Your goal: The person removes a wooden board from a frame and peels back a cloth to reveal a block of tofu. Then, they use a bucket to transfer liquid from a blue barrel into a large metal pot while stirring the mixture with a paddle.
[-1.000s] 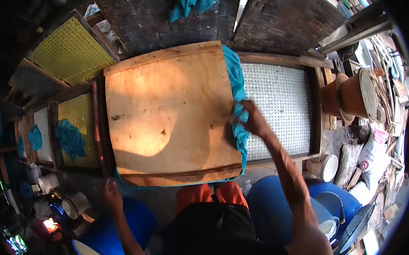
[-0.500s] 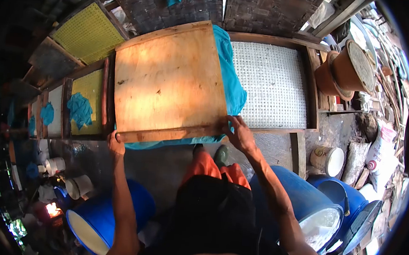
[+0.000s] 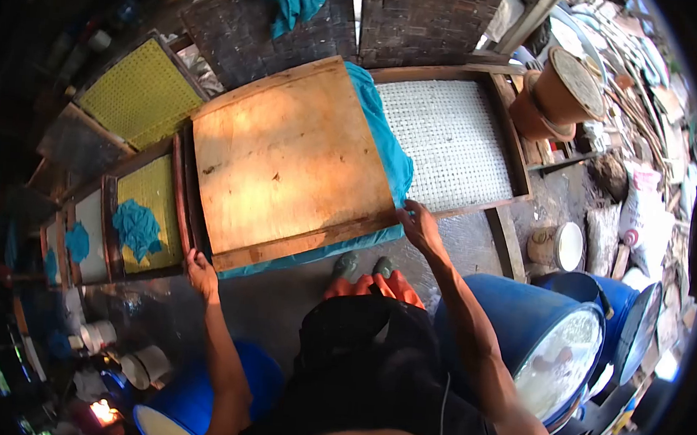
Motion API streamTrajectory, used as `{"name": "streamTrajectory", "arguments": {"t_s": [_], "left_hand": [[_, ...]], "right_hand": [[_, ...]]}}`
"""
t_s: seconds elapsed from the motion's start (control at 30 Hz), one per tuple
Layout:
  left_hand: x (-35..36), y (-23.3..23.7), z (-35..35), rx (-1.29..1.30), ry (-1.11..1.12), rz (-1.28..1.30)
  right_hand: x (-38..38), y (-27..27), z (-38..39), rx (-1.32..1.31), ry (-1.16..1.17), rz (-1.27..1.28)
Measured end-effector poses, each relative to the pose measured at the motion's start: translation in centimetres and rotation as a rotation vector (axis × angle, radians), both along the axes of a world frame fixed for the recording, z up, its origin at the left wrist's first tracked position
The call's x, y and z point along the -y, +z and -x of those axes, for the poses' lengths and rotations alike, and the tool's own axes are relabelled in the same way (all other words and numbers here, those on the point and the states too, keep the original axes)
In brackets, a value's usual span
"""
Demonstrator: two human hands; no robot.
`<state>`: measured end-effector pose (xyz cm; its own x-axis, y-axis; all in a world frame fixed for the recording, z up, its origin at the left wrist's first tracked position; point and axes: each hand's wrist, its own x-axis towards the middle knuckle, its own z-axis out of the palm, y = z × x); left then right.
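Observation:
A pale wooden board (image 3: 287, 165) with strips along two edges lies over a blue-green cloth (image 3: 379, 123), which sticks out at its right and front sides. My right hand (image 3: 421, 225) is closed at the board's front right corner, with fingertips on the edge. My left hand (image 3: 201, 276) has its fingers curled just left of the front left corner, beside a dark reddish wooden rail (image 3: 182, 186); what they grip is unclear. To the right of the cloth is a white woven mesh (image 3: 443, 139) in a wooden frame.
Yellow mesh panels (image 3: 143, 94) and crumpled blue-green cloths (image 3: 136, 227) are at left. Blue drums (image 3: 496, 309) stand near my right arm, another (image 3: 253, 372) by my left. Clay pots (image 3: 564, 87) sit at the right end. A small fire (image 3: 103, 412) burns lower left.
My left hand has shifted from the board's front left corner to just left of it. My right hand stays at its corner. The view has tilted, showing more of the hanging cloth at the top.

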<state>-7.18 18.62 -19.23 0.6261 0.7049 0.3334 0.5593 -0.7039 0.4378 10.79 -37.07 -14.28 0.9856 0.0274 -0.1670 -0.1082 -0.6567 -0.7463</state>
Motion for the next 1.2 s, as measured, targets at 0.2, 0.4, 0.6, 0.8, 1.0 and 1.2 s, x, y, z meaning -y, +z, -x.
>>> {"name": "streamTrajectory", "arguments": {"t_s": [0.2,0.4,0.6,0.8,1.0,1.2], "left_hand": [[-2.1,-0.7,-6.7,-0.204,-0.156,0.336],[-2.5,-1.4,-7.2,-0.182,-0.125,0.407],[-3.7,2.6,-7.6,-0.188,-0.002,0.543],[-1.4,6.0,-6.9,-0.067,-0.095,0.736],[8.5,17.3,-7.0,-0.021,-0.285,1.23],[14.5,20.6,-17.0,-0.041,-0.891,1.22]], "right_hand": [[-3.2,-2.4,-2.4,-0.318,-0.041,-0.077],[-3.9,1.5,-0.3,-0.349,-0.165,-0.408],[-6.9,8.7,2.1,-0.296,-0.294,-1.14],[-6.5,15.7,5.9,-0.103,-0.301,-0.862],[3.8,17.3,14.8,0.037,-0.619,-1.268],[12.7,11.7,23.5,0.269,-0.829,-1.537]]}}
